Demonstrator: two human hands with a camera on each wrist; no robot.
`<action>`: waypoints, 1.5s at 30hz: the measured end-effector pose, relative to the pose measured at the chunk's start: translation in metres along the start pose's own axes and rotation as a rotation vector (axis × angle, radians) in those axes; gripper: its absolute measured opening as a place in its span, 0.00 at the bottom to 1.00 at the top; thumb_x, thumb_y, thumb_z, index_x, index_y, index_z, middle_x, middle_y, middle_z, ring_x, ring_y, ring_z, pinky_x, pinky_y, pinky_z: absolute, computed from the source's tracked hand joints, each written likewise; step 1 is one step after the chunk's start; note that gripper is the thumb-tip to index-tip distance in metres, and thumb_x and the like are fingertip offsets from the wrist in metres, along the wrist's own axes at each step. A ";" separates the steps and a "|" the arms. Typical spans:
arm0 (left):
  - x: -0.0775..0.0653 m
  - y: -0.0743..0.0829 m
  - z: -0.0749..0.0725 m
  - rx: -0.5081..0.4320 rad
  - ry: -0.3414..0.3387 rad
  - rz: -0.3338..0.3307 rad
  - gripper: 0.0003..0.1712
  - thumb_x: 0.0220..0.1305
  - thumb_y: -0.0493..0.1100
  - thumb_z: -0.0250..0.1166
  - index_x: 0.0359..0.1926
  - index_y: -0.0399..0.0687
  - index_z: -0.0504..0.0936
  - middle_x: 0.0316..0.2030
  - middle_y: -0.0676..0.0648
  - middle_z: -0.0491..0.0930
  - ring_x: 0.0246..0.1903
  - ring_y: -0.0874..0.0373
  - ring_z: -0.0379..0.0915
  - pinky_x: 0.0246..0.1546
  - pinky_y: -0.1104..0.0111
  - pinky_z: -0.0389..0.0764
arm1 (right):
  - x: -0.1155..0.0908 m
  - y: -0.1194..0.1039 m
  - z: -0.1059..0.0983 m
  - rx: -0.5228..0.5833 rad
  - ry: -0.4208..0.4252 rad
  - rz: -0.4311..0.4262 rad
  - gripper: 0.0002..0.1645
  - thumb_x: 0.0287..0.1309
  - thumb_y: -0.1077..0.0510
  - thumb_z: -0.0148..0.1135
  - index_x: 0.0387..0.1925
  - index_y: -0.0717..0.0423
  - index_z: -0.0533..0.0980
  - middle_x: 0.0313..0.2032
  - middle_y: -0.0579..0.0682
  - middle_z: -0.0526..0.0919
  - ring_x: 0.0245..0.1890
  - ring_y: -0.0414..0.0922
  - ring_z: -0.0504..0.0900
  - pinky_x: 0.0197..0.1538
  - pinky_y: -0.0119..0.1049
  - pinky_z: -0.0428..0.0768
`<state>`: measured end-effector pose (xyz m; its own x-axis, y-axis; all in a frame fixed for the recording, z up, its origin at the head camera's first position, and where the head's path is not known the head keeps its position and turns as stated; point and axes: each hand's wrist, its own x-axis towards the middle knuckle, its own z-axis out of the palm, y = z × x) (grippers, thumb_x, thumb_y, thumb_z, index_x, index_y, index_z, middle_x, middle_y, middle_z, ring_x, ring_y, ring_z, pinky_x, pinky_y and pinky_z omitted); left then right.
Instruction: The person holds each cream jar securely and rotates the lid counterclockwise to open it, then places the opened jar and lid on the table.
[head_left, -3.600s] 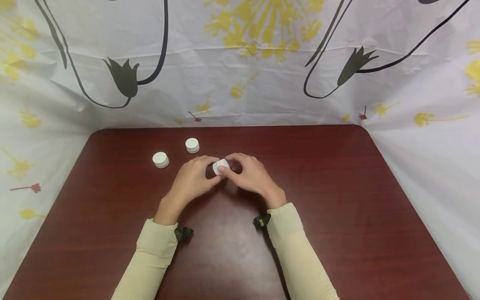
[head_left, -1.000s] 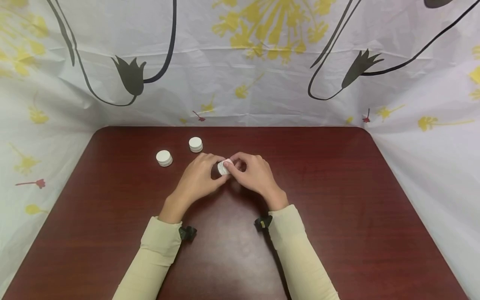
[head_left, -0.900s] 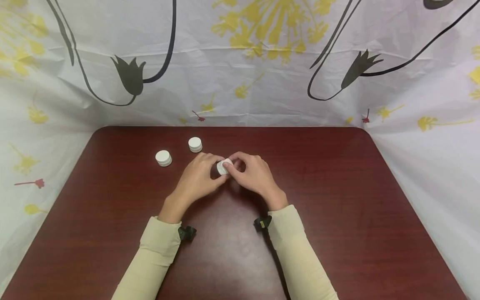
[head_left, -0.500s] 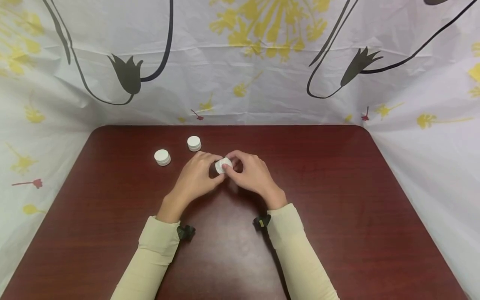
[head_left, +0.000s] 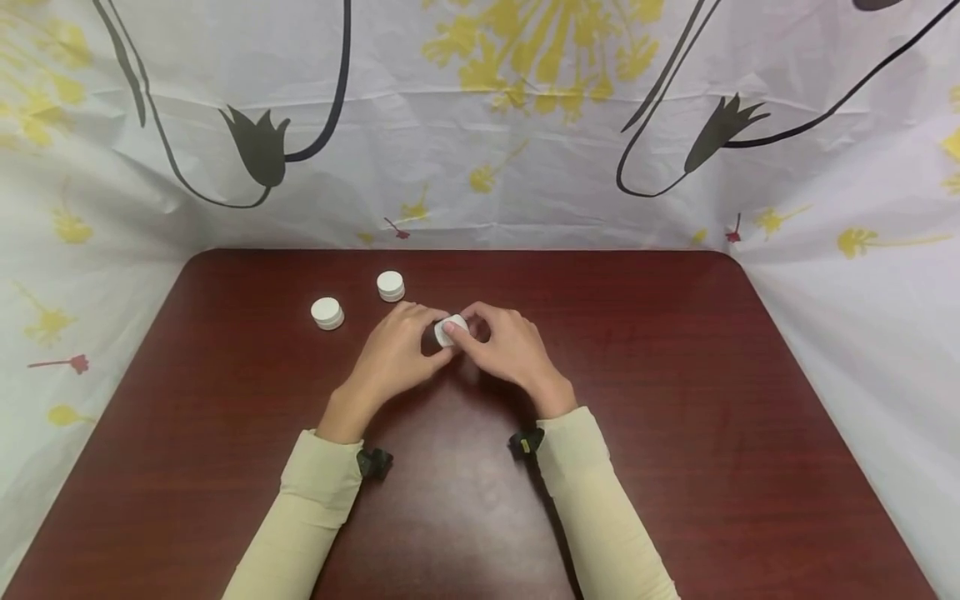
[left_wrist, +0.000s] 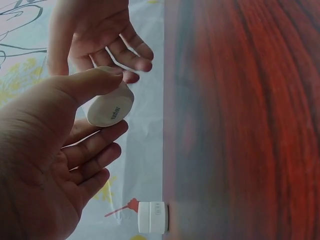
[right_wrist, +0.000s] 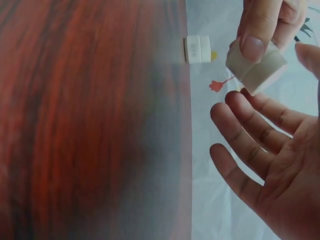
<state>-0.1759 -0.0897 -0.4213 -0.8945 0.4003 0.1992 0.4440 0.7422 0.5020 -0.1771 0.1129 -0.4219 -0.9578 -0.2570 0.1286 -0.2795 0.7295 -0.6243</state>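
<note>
My left hand (head_left: 386,354) pinches a small white round jar (left_wrist: 111,107) between thumb and fingers, just above the table. Dark print shows on the jar in the left wrist view, too small to read. Opposite it, my right hand (head_left: 513,346) faces the jar. In the right wrist view its fingers (right_wrist: 245,130) are spread and loosely bent, and a gap shows between the thumb and the jar. From the head view the right thumb overlaps the jar. Whether a right fingertip touches the jar's underside, I cannot tell.
Two more white jars stand on the table to the left, one nearer (head_left: 327,315) and one farther back (head_left: 391,287). The dark red wooden table (head_left: 675,417) ends at a white patterned cloth (head_left: 525,192) behind and at both sides.
Both hands stay around the same jar. The jar's tilt and the right thumb's place on it shift slightly. The two other jars have not moved on the table.
</note>
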 end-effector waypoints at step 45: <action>-0.002 -0.003 0.001 0.016 -0.008 -0.008 0.23 0.63 0.50 0.75 0.57 0.46 0.86 0.52 0.46 0.89 0.56 0.47 0.77 0.59 0.53 0.80 | 0.002 0.000 0.005 0.032 -0.036 -0.014 0.19 0.71 0.37 0.64 0.51 0.44 0.84 0.32 0.41 0.85 0.33 0.38 0.82 0.40 0.39 0.78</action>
<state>-0.1760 -0.0924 -0.4240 -0.8977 0.3984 0.1884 0.4375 0.7541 0.4898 -0.1785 0.1091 -0.4253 -0.9505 -0.2904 0.1102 -0.2904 0.7050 -0.6470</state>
